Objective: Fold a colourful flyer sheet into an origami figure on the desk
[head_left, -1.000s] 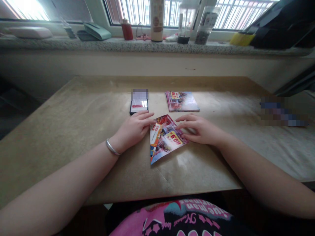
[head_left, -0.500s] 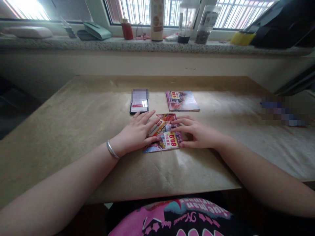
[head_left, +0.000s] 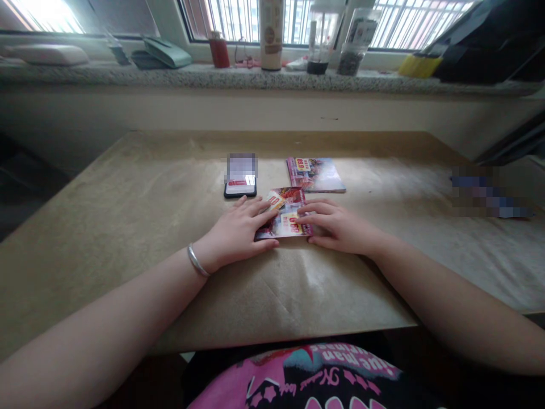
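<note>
A colourful printed flyer [head_left: 290, 205] with a yellow price label lies on the table in front of me. My left hand [head_left: 237, 232] rests on its left side, fingers spread and the thumb on the table just below the near edge. From the right, my right hand [head_left: 343, 228] touches the opposite side with its fingers stretched out and apart. Parts of both side edges are hidden under my fingers. Just beyond the flyer, a small stack of similar flyers [head_left: 323, 175] lies to the right. A phone [head_left: 240, 186] with its screen lit lies beyond my left hand.
The brown table [head_left: 140, 227] ends near my body. At its right side lies a blurred bluish item [head_left: 489, 193]. Along the stone windowsill [head_left: 238, 78] stand a red bottle [head_left: 219, 52], a tall cream container [head_left: 271, 40], clear containers and a yellow roll [head_left: 420, 65].
The flyer has slid away from me, towards the stack. My left thumb has come off its face to the table near its lower edge. The phone and stack have stayed put.
</note>
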{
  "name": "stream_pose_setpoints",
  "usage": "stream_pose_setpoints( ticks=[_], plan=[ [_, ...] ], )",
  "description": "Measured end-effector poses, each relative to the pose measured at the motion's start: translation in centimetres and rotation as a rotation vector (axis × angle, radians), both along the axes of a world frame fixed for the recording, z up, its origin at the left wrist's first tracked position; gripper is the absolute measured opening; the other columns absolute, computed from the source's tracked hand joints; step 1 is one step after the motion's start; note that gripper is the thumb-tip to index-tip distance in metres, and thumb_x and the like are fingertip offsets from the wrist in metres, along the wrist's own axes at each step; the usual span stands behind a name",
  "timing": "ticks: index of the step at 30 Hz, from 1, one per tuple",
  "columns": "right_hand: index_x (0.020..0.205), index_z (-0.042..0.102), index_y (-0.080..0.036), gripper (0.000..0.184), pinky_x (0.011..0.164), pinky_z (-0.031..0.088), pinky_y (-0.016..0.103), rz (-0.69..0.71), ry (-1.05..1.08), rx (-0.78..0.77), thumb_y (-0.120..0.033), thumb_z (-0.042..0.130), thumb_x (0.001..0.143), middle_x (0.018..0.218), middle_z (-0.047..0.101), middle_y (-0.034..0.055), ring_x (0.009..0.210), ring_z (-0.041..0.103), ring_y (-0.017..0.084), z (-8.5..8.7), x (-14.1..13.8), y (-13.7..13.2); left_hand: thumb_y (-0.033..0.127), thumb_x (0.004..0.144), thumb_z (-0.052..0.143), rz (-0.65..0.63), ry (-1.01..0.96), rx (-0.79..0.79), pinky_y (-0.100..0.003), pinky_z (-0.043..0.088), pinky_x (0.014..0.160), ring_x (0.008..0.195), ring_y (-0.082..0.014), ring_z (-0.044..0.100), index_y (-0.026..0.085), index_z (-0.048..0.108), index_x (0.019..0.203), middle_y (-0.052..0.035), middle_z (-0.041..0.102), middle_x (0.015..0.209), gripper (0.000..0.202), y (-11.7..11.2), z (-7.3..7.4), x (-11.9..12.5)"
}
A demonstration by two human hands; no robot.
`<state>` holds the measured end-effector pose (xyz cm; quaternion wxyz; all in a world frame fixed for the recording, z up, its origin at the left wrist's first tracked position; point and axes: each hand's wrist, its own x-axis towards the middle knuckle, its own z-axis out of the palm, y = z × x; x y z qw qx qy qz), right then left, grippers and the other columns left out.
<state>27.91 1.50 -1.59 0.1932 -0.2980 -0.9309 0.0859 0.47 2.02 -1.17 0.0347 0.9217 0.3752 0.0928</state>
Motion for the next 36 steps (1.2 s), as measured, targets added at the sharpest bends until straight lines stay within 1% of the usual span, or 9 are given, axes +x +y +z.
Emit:
stream_pose_setpoints(
  ticks=[3,7,11,14,17,20,25,31,36],
  plan=[
    [0.115,0.066,-0.023,0.029,0.105,0.042,0.047,0.021,-0.003,0.066,-0.027,0.059,0.087,0.123,0.064,0.0100,0.118,0.055,0.024,0.1,-0.1,0.0,0.058,0.089,0.050,-0.035,0.070,-0.028,-0.053,0.020,0.117,0.143,-0.0308,0.027,0.024,0.033,0.148,-0.0103,0.030,0.155,0.070,0.0,-0.2,0.1],
    [0.114,0.067,-0.022,0.029,0.101,0.045,0.045,0.076,-0.023,0.110,-0.032,0.061,0.087,0.121,0.066,0.0087,0.115,0.057,0.024,0.0,-0.4,0.1,0.049,0.096,0.042,-0.091,0.081,-0.006,-0.051,0.022,0.117,0.143,-0.0285,0.027,0.026,0.040,0.144,-0.0079,0.031,0.155,0.054,0.0,-0.2,0.1],
    [0.105,0.071,-0.027,0.021,0.097,0.046,0.041,0.129,-0.028,0.128,-0.033,0.056,0.091,0.109,0.072,0.0023,0.109,0.060,0.021,0.0,-0.5,0.2,0.042,0.094,0.049,-0.141,-0.026,0.068,-0.048,0.035,0.111,0.134,-0.0271,0.040,0.030,0.058,0.129,-0.0054,0.046,0.145,0.038,0.1,-0.1,0.1],
    [0.094,0.072,-0.025,0.018,0.093,0.047,0.037,0.125,0.010,0.128,-0.028,0.055,0.091,0.098,0.075,0.0022,0.099,0.064,0.019,0.3,-0.7,-0.1,0.034,0.093,0.053,-0.152,-0.104,0.122,-0.046,0.042,0.104,0.124,-0.0259,0.049,0.032,0.068,0.115,-0.0037,0.059,0.132,0.027,0.2,-0.2,0.1],
    [0.086,0.070,-0.020,0.017,0.080,0.050,0.031,0.064,0.019,0.030,-0.022,0.053,0.088,0.089,0.074,0.0054,0.085,0.066,0.018,0.8,-0.9,-0.7,0.031,0.092,0.055,-0.178,-0.143,0.150,-0.044,0.045,0.099,0.118,-0.0246,0.054,0.033,0.072,0.106,-0.0014,0.064,0.124,0.022,0.4,-0.2,0.0],
    [0.083,0.068,-0.018,0.016,0.070,0.048,0.028,-0.032,-0.005,-0.039,-0.019,0.052,0.083,0.082,0.072,0.0064,0.076,0.066,0.017,1.2,-0.9,-1.2,0.034,0.093,0.056,-0.211,-0.150,0.176,-0.040,0.047,0.093,0.108,-0.0218,0.058,0.035,0.072,0.104,-0.0001,0.068,0.117,0.020,0.4,-0.1,0.0],
    [0.068,0.061,-0.019,0.013,0.059,0.038,0.027,-0.166,-0.103,0.026,-0.021,0.051,0.076,0.065,0.065,0.0042,0.061,0.060,0.016,1.8,-0.3,-1.5,0.034,0.092,0.057,-0.301,-0.128,0.157,-0.035,0.050,0.085,0.097,-0.0189,0.061,0.027,0.070,0.108,-0.0039,0.071,0.104,0.022,0.3,0.3,0.1],
    [0.063,0.048,-0.021,0.014,0.051,0.026,0.025,-0.327,-0.117,-0.067,-0.028,0.047,0.075,0.054,0.052,-0.0006,0.047,0.042,0.011,2.2,-0.4,-1.9,0.022,0.096,0.048,-0.307,-0.152,0.163,-0.035,0.053,0.086,0.099,-0.0187,0.064,0.024,0.070,0.108,-0.0021,0.072,0.106,0.025,0.2,0.0,0.3],
    [0.064,0.047,-0.021,0.017,0.051,0.024,0.026,-0.449,-0.117,-0.131,-0.031,0.048,0.077,0.056,0.049,-0.0015,0.049,0.039,0.011,2.2,-0.5,-1.6,0.023,0.090,0.056,-0.305,-0.129,0.035,-0.038,0.053,0.093,0.107,-0.0216,0.062,0.019,0.064,0.118,-0.0086,0.067,0.117,0.030,-0.2,0.1,0.4]
  ],
)
